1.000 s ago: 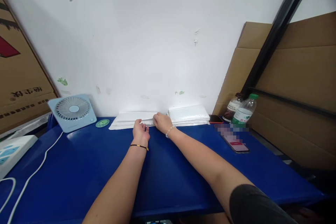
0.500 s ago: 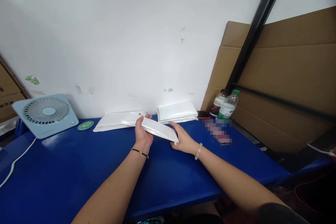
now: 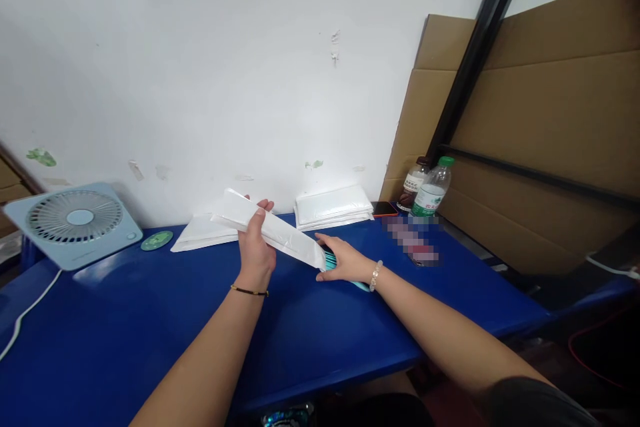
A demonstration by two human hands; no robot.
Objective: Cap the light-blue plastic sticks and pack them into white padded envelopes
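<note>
My left hand (image 3: 257, 252) is wrapped round a long white packet (image 3: 291, 240), thumb on top and fingertips showing behind it. The packet slants down to the right above the table. At its lower right end several thin teal layers (image 3: 330, 260) stick out, and my right hand (image 3: 350, 263) has thumb and fingers closed around them. A teal edge also shows under that wrist; what the layers are I cannot make out. Behind the left hand lie flat white packages (image 3: 203, 233). A second pile of white packages (image 3: 333, 207) lies against the wall.
A pale blue fan (image 3: 75, 223) with a white cable stands at the left on the blue table (image 3: 200, 333), near a green disc (image 3: 157, 241). At the back right are a phone (image 3: 385, 209), a brown-capped bottle (image 3: 413, 185), a green-capped bottle (image 3: 433, 192) and cardboard (image 3: 545, 120).
Teal layers now show at the packet's right end, between it and my right palm. My left hand and the packet have tilted up and shifted slightly left. The view has shifted a little.
</note>
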